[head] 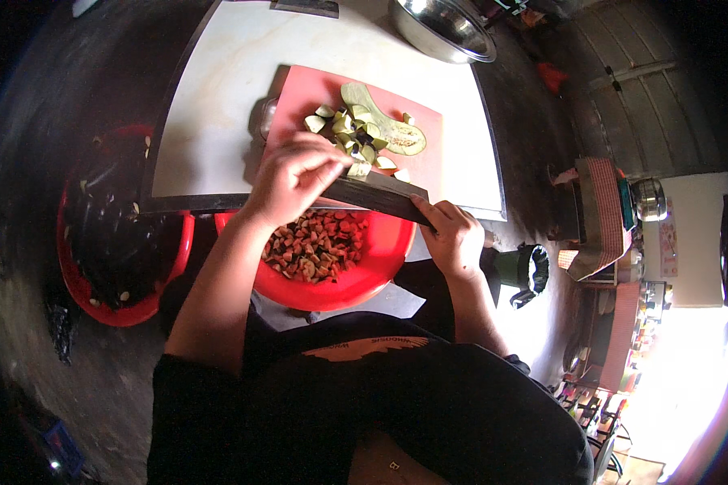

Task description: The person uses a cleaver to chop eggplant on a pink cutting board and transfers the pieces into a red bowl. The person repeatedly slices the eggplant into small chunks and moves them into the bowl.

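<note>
A kitchen cleaver (pixel 376 195) lies over the near edge of a pink cutting board (pixel 297 91), its handle end in my right hand (pixel 458 236). My left hand (pixel 297 176) is by the blade's other end, thumb and fingertips close together; whether they pinch anything I cannot tell. Just beyond the blade, cut eggplant chunks (pixel 343 124) are heaped on the board. A halved eggplant (pixel 403 138), cut face up, rests beside the heap. Below the board's near edge, a red basin (pixel 340 294) holds many diced pieces (pixel 315 245), partly hidden by my left arm and the table edge.
The board rests on a white table (pixel 206 133) with a dark rim. A steel bowl (pixel 452 36) stands at its far right. On the floor at left is another red basin (pixel 185 254) with dark contents. A green bin (pixel 512 267) with a dark liner is at right.
</note>
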